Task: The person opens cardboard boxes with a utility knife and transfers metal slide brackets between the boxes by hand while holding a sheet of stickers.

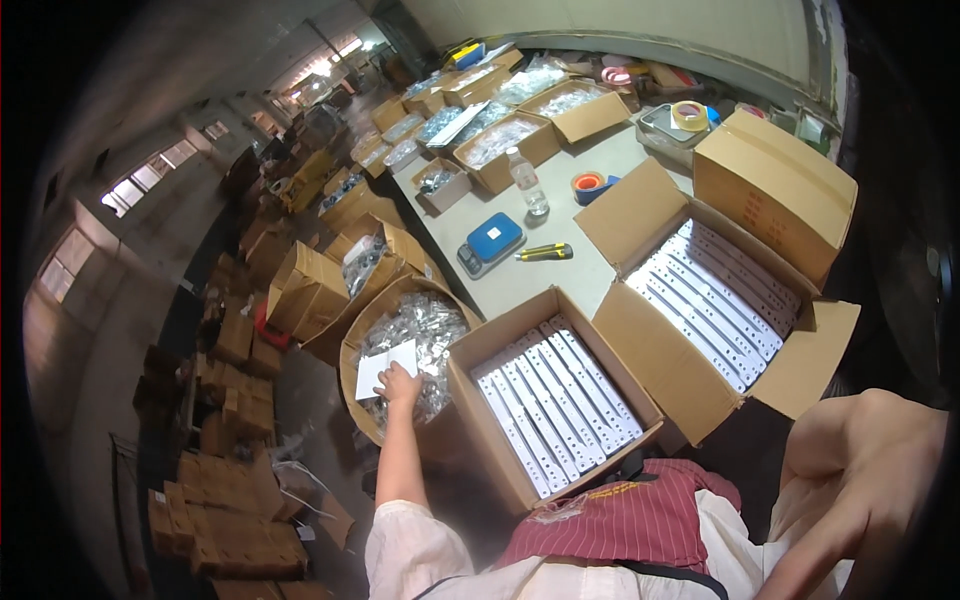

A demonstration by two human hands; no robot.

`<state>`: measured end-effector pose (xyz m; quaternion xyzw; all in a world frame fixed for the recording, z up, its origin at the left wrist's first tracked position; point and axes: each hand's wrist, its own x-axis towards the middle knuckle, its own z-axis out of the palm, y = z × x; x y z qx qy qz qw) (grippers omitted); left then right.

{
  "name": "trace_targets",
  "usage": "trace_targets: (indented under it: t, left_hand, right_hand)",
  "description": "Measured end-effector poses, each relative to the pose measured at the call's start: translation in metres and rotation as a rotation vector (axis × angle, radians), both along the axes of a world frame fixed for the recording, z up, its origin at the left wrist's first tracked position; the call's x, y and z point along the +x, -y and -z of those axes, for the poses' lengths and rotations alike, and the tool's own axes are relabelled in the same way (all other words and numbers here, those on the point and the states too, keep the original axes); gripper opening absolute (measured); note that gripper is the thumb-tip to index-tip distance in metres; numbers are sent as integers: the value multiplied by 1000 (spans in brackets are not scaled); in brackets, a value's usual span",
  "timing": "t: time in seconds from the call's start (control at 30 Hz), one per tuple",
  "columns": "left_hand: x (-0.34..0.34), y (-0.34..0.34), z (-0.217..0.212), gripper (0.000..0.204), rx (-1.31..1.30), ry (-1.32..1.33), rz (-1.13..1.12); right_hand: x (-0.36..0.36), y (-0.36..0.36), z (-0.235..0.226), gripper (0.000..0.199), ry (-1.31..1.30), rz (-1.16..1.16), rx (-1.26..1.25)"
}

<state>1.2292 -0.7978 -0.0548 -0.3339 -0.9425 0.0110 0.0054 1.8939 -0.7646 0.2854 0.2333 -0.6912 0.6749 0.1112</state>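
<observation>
My left hand [399,385] is at the lower right edge of a white sheet of paper [387,364], its fingers closed on it. The sheet lies over a large round-sided carton [350,372] filled with small clear plastic packets [425,325] of shiny pieces. To the right of this hand stands an open carton [510,338] packed with rows of long white perforated strips [560,410]. My bare right arm [870,470] bends at the right edge; its hand is out of view.
A second open carton [660,345] of similar strips stands at right beside a closed carton [775,185]. The table holds a blue-topped scale [492,240], a yellow cutter [545,253], a bottle [528,185] and tape [590,187]. Stacked cartons [235,520] cover the floor at left.
</observation>
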Motion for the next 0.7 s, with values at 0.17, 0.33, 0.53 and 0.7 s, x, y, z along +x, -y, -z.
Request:
trace_targets:
  t: [0.17, 0.33, 0.53, 0.7]
  left_hand:
    - [-11, 7, -6, 31, 111, -76, 100]
    - [-29, 27, -22, 24, 217, -338, 147]
    - [5, 4, -98, 23, 866, -47, 231]
    - [95, -25, -178, 19, 1208, 993, 406]
  right_hand:
    - [5, -3, -2, 38, 5, -2, 22]
    - [-1, -17, -7, 38, 4, -48, 57]
    - [-25, -45, -14, 39, 7, -152, 119]
    - [-48, -96, -40, 40, -77, -292, 303]
